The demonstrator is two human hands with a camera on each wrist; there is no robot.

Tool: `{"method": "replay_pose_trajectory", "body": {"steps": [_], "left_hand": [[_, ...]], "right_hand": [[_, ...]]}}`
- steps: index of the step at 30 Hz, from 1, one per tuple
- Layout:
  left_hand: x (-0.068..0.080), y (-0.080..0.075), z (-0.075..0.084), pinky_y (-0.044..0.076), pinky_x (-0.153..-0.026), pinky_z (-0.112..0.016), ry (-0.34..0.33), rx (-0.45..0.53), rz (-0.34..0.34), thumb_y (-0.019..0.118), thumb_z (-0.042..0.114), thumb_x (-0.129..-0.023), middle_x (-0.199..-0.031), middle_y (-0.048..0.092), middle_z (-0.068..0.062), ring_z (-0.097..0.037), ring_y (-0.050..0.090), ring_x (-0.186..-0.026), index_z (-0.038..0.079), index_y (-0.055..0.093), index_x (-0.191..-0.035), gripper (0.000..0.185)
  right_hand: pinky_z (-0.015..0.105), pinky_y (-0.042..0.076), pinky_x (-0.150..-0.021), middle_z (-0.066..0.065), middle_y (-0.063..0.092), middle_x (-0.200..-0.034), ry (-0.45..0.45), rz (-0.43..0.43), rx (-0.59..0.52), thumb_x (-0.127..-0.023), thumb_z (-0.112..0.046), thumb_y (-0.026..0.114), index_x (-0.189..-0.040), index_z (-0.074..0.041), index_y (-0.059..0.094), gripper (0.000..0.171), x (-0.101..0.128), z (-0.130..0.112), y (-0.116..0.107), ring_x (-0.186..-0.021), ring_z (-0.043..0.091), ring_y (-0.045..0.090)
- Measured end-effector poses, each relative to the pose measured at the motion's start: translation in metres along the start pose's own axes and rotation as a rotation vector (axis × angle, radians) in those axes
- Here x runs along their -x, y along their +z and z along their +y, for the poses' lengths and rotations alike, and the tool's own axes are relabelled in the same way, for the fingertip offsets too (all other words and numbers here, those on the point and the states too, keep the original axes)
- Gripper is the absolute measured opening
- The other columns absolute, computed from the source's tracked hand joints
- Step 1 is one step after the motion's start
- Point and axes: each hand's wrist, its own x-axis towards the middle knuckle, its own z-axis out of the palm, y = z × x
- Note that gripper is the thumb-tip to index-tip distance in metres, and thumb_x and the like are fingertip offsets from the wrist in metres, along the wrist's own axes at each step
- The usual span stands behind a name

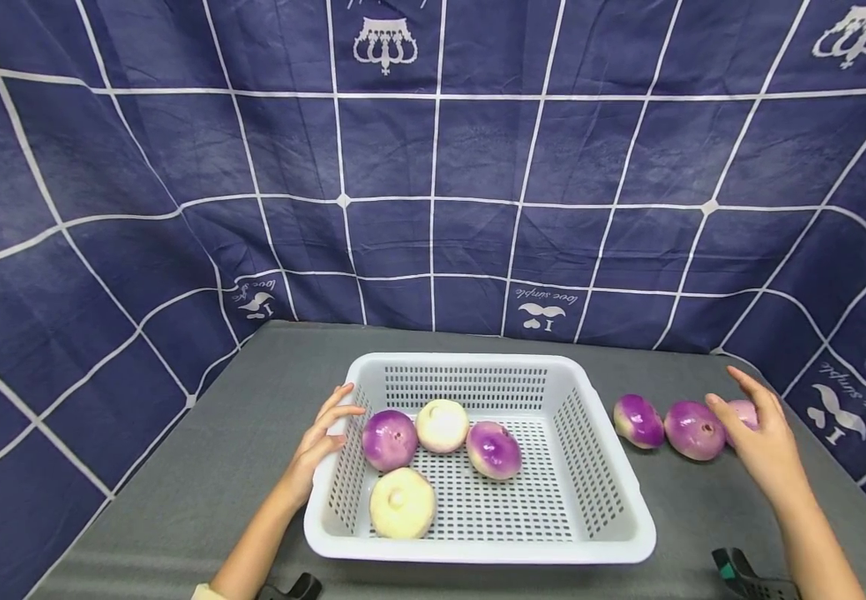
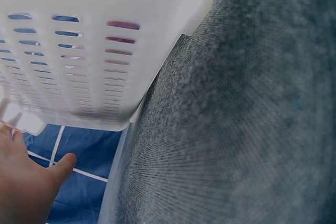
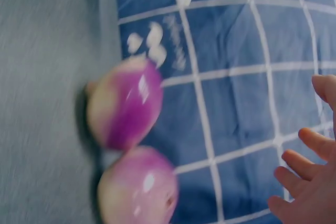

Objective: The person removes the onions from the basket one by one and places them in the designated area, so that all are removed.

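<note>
A white plastic basket (image 1: 478,550) with slotted walls holds several purple-and-white turnips: a purple one (image 1: 390,441) at the left, another purple one (image 1: 494,451) near the middle, and pale ones (image 1: 402,503) showing their white side. My left hand (image 1: 317,450) rests at the basket's left rim, fingers loosely extended over it; its thumb sticks out in the left wrist view. To the right of the basket, my right hand (image 1: 766,442) hovers with spread fingers, holding nothing. Beside it lie a purple turnip (image 1: 638,421), a second one (image 1: 694,431) and a pinkish one (image 1: 744,412) partly hidden behind the hand.
A grey cloth-covered table (image 1: 200,500) carries everything. Behind it and at both sides hangs a dark blue curtain (image 1: 478,150) with white grid lines. Black wrist camera mounts show near the left forearm (image 1: 252,533) and the right forearm (image 1: 815,533).
</note>
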Motion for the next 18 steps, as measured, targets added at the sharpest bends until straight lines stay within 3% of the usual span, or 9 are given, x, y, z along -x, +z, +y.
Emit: {"method": "replay_pose_trajectory", "body": {"steps": [4,7,11,18], "left_hand": [[0.0,0.0,-0.001,-0.012,-0.101,-0.064,0.005,0.003,0.002,0.039,0.005,-0.079,-0.149,0.016,-0.013,-0.008,-0.005,-0.14,-0.011,0.047,-0.116,0.041],[0.0,0.001,-0.001,-0.012,-0.102,-0.063,0.001,0.004,0.006,0.039,0.005,-0.079,-0.149,0.017,-0.012,-0.009,-0.005,-0.14,-0.011,0.047,-0.116,0.041],[0.0,0.001,0.001,-0.012,-0.102,-0.063,-0.001,0.003,0.011,0.039,0.004,-0.078,-0.149,0.018,-0.012,-0.002,-0.001,-0.138,-0.01,0.048,-0.115,0.041],[-0.001,0.002,0.001,-0.011,-0.102,-0.064,-0.001,0.0,0.013,0.038,0.004,-0.078,-0.149,0.017,-0.015,-0.006,-0.003,-0.139,-0.01,0.048,-0.115,0.04]], "right_hand": [[0.028,0.012,-0.114,0.013,0.021,-0.149,-0.099,-0.058,-0.037,-0.092,-0.023,0.047,-0.144,-0.018,0.023,0.057,0.006,-0.019,0.007,-0.135,-0.004,0.015],[0.0,0.015,-0.099,-0.006,0.027,-0.147,-0.187,-0.112,-0.063,-0.092,-0.016,0.047,-0.144,-0.017,0.023,0.057,0.012,-0.033,0.014,-0.122,-0.019,0.021],[-0.004,0.023,-0.09,-0.023,0.032,-0.137,-0.273,-0.172,-0.119,-0.091,-0.008,0.049,-0.143,-0.013,0.026,0.058,0.02,-0.055,0.021,-0.12,-0.019,0.026],[0.001,0.027,-0.094,-0.021,0.038,-0.134,-0.377,-0.251,-0.263,-0.087,0.005,0.047,-0.139,-0.003,0.031,0.055,0.036,-0.09,0.034,-0.123,-0.012,0.033]]}}
